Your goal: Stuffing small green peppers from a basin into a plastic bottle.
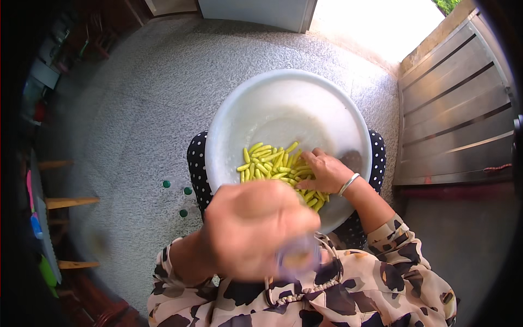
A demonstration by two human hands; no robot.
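Observation:
A large whitish basin [286,94] rests on the lap, between knees in dotted trousers. Many small yellow-green peppers or similar pods [265,161] lie heaped in its near part. My right hand [327,169], with a bangle at its wrist, rests on the right side of the heap, fingers apart; whether it grips any pod is unclear. My left hand [261,229] is raised close to the camera, blurred, and curled around a clear plastic bottle or similar container [298,255], whose round end faces up. It hides the near left part of the basin.
Several clear bottles with green caps [166,184] are on the speckled floor [143,102] to the left. A slatted metal panel [453,102] stands at the right. A wooden-legged piece of furniture [73,202] is at the far left, and a bright doorway lies ahead at the upper right.

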